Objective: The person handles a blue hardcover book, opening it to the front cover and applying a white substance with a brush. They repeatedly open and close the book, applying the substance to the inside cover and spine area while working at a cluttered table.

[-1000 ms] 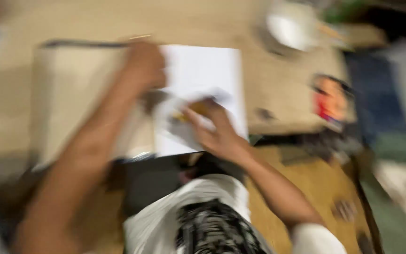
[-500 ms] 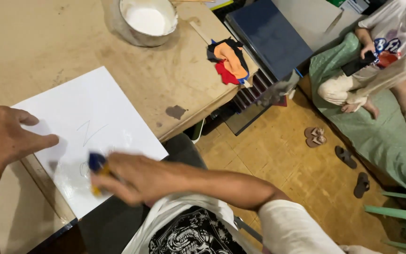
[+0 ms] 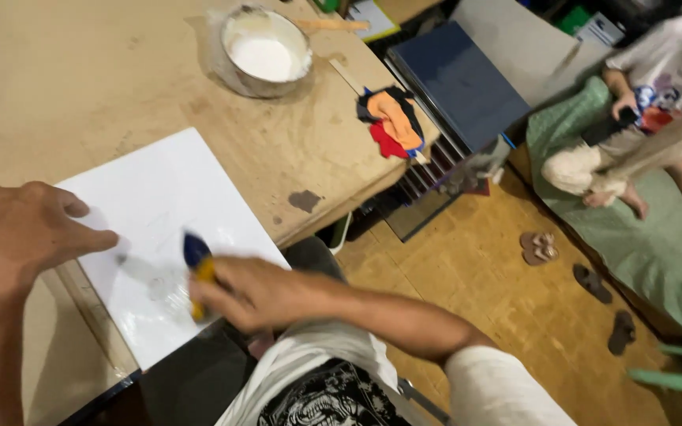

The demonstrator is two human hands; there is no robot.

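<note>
Two hands: right hand (image 3: 258, 293) grips one, perhaps blue-yellow, tool (image 3: 197, 268); left hand (image 3: 21, 233) steadies one white sheet (image 3: 159, 197).

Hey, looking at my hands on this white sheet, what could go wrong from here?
The glossy white sheet overhangs the wooden table's edge; with only the left hand pinning it, it might slide or buckle. The right hand grips a blue-and-yellow tool near that unsupported corner, so hard pressing could crease the sheet.

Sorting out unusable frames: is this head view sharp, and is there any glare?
Head view: mostly sharp; right hand and its blue-yellow tool are motion-blurred; soft glare on the glossy white sheet near the left hand; far seated person slightly soft.
</note>
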